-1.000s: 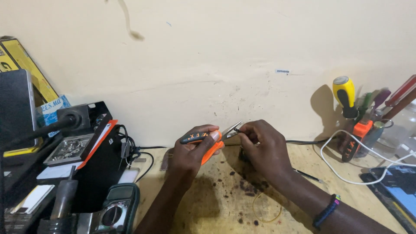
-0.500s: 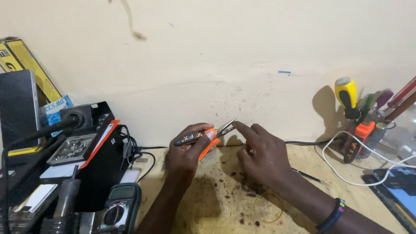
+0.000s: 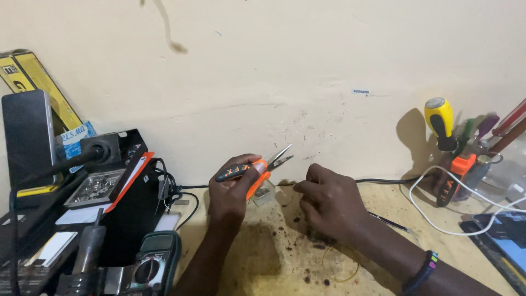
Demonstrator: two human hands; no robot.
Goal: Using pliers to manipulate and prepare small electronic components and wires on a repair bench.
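Now | left hand [image 3: 233, 189] grips orange-handled cutters [image 3: 253, 169] | right hand [image 3: 329, 200] curled loosely, holds nothing visible.

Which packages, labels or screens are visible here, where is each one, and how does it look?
Yellow and black box: far left, leaning on the wall.
Dark phone: upright before that box, screen off.
Small white label: stuck on the wall, right of centre.
Multimeter: bottom left, dark green, round dial.
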